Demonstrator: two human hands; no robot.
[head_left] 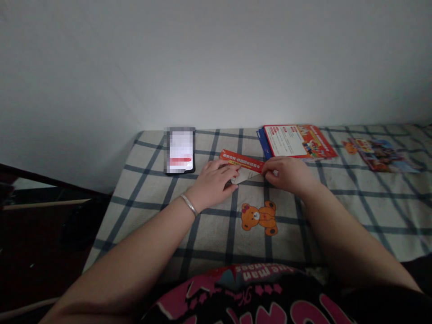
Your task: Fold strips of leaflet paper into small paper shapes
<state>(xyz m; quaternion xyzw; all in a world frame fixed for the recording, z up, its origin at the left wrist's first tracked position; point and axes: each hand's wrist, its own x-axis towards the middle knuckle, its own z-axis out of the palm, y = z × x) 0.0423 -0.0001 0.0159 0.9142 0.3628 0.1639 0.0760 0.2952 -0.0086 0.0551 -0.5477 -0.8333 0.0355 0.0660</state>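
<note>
A red-and-white paper leaflet (243, 163), folded into a narrow shape with a slanted white lower part, lies on the checked cloth in front of me. My left hand (218, 177), with a silver bangle at the wrist, rests over its left part. Its fingers are spread on the paper, and the thumb lies by the near edge. At the other end, my right hand (286, 175) pinches the leaflet's right corner between thumb and fingers. Just beyond that hand sits a stack of printed leaflets (283, 141), red and white on top with a blue one below.
A phone (181, 150) with a lit, blurred screen lies left of the leaflet. To the far right is a colourful printed sheet (381, 155). The checked cloth (151, 189) has printed bears and meets a white wall (216, 63). Its left edge drops to a dark area.
</note>
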